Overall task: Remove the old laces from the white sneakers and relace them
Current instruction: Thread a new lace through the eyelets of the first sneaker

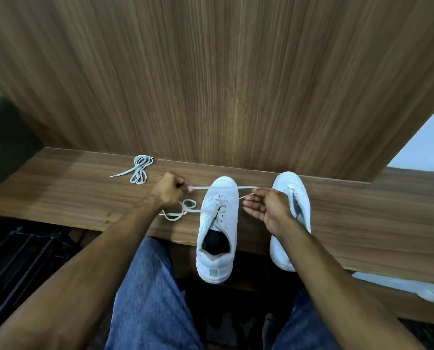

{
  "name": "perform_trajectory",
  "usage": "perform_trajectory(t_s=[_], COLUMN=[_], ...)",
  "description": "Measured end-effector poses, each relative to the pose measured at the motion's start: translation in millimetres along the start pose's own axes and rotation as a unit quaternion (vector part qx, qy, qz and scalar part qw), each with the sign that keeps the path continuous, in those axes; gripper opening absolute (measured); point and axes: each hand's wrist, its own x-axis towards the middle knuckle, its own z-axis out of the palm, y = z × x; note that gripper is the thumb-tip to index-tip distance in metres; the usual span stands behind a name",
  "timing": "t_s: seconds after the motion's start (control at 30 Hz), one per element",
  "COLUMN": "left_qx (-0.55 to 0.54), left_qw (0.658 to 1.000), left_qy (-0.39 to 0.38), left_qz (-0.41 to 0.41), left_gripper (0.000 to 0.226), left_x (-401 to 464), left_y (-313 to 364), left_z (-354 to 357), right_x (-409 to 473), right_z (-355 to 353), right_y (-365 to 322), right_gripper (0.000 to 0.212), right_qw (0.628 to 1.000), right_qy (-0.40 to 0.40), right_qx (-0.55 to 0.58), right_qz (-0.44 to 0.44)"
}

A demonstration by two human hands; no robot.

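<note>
Two white sneakers stand toe-away on a narrow wooden shelf. The left sneaker has a cream lace threaded in its lower eyelets. One stretch of that lace runs taut above the toe between both hands. My left hand pinches it at the left. My right hand pinches the other end, palm up, and covers part of the right sneaker. A loose loop of the same lace lies left of the shoe. A coiled grey-white lace lies further left.
A wooden wall panel rises right behind the shelf. Both sneakers' heels overhang the shelf's front edge above my jeans-clad knees. A white object lies low at the right. A dark rack sits below left.
</note>
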Motion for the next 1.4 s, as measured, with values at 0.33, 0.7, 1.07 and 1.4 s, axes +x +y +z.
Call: perform_trajectory(t_s=[0.33, 0.7, 1.07, 1.4], left_qx=[-0.058, -0.077, -0.525, -0.404], left_qw=[0.991, 0.996, 0.826, 0.901], left_qy=[-0.009, 0.007, 0.139, 0.156], left_qz=[0.123, 0.049, -0.153, -0.007], left_gripper=[0.010, 0.012, 0.011, 0.013], left_x=[-11, -3, -9, -3], left_y=[41, 20, 26, 55], left_z=[-6, -5, -4, 3], right_x=[-13, -1, 4, -8], right_z=[37, 15, 7, 16], right_y=[12, -11, 4, 45], right_gripper=[0.032, 0.010, 0.016, 0.031], right_qw=[0.975, 0.992, 0.997, 0.917], right_qy=[-0.054, -0.009, 0.021, -0.064], right_qx=[-0.162, -0.076, -0.067, -0.352], right_qz=[-0.143, -0.101, -0.040, -0.175])
